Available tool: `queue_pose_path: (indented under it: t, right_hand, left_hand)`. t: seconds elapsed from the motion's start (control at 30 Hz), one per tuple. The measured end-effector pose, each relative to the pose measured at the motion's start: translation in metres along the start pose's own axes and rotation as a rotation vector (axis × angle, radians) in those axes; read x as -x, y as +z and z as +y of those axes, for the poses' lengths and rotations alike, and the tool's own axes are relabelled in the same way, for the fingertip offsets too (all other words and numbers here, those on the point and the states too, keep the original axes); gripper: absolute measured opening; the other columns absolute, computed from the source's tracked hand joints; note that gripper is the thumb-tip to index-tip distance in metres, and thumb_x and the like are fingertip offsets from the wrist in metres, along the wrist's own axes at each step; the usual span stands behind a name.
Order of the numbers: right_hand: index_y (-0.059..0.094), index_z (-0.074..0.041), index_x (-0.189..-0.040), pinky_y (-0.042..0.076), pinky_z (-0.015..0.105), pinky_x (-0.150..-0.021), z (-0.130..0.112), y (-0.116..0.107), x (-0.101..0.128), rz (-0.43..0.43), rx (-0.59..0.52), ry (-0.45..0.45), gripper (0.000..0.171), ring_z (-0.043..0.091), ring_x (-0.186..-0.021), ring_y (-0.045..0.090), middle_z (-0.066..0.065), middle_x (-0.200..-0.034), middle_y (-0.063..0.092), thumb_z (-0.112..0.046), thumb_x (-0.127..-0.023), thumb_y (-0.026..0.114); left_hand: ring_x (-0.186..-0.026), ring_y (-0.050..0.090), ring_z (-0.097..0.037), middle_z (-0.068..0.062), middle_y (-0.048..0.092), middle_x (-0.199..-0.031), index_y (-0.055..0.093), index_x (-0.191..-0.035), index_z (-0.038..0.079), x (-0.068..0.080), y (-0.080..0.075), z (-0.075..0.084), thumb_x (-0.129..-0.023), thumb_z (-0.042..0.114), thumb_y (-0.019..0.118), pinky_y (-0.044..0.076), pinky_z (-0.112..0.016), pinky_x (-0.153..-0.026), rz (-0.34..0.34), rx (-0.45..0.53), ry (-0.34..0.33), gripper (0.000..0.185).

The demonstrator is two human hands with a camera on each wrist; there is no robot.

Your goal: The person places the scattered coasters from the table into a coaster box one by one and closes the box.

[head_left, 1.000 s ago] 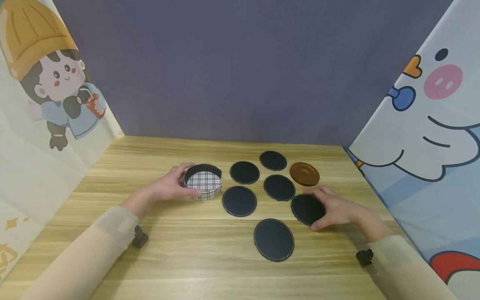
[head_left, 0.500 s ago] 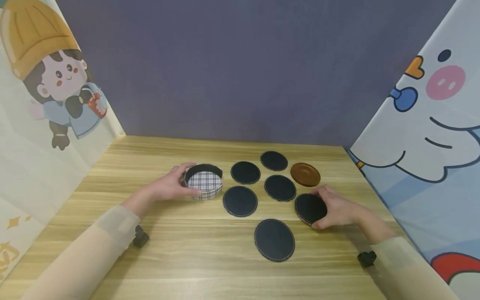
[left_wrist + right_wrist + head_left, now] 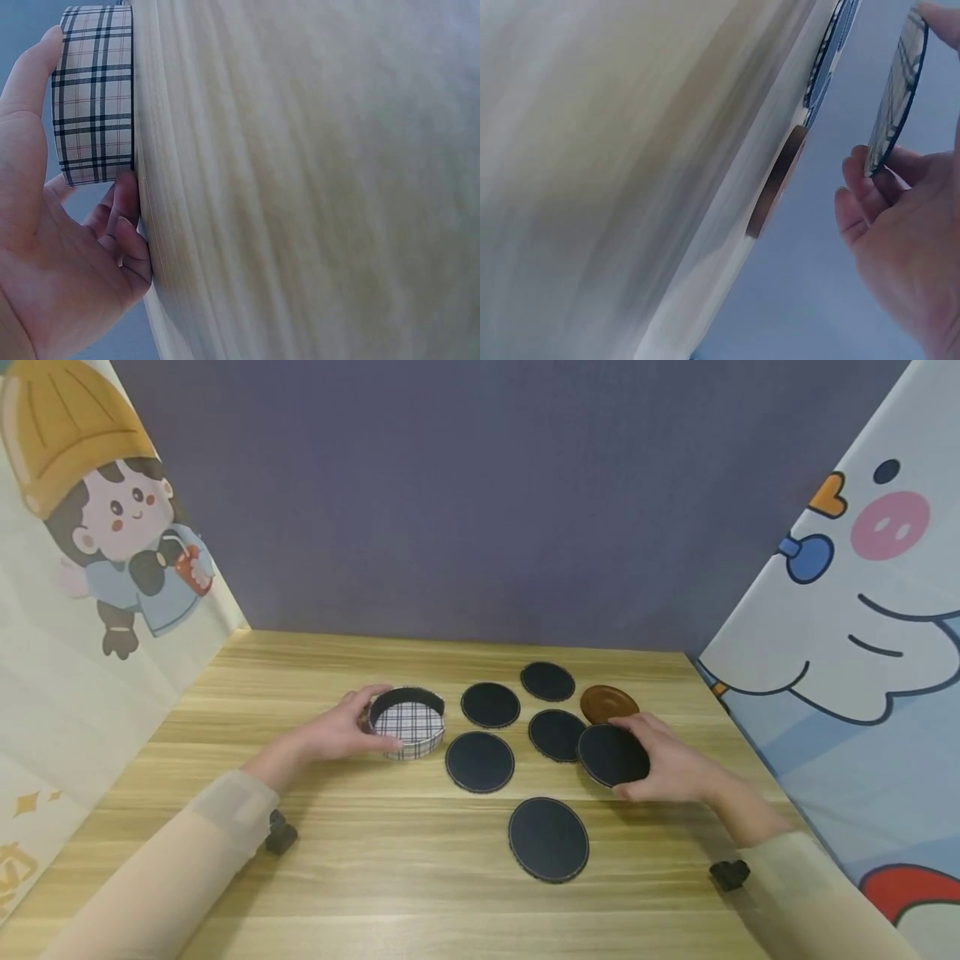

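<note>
The right hand (image 3: 663, 768) had pinched the black coaster (image 3: 612, 755) and lifted it off the table (image 3: 375, 852), right of the plaid tin (image 3: 407, 722); the left hand (image 3: 337, 731) kept gripping that tin, steadying it.

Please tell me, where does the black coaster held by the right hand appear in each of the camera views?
Head: the black coaster is right of centre, lifted in the right hand.
Left wrist: not in view.
Right wrist: upper right, seen edge-on, off the table.
Shared landmark: the brown saucer, just beyond the coaster.
</note>
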State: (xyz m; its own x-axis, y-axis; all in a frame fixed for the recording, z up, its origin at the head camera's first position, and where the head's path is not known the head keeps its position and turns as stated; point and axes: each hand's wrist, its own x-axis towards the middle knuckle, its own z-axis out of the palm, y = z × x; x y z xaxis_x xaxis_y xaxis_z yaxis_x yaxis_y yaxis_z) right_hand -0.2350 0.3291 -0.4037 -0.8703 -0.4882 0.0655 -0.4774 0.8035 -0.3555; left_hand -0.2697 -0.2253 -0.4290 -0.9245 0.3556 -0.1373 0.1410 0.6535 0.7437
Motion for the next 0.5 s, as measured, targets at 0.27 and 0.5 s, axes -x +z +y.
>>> queue_pose_path:
  t: [0.27,0.5]
  right_hand:
    - [0.046,-0.013,-0.164,0.052,0.061,-0.105,-0.015,0.004,-0.014,0.010,-0.018,-0.024,0.107,0.035,-0.136,0.051,0.015,-0.155,0.049,-0.043,-0.074,0.098]
    - [0.045,-0.020,-0.166,0.051,0.060,-0.103,-0.029,0.009,-0.026,0.002,-0.049,-0.068,0.106,0.036,-0.138,0.047,0.014,-0.157,0.046,-0.042,-0.076,0.096]
  left_hand:
    - [-0.138,0.059,-0.046,-0.026,0.035,-0.161,0.021,-0.176,0.023,0.000,0.000,-0.003,-0.086,0.060,0.090,0.041,-0.071,-0.123,-0.002,0.014,-0.003,0.120]
    - [-0.141,0.056,-0.048,-0.026,0.033,-0.163,0.018,-0.176,0.024,0.000,0.000,-0.002,-0.087,0.062,0.089,0.042,-0.071,-0.122,-0.003,0.014,0.000,0.120]
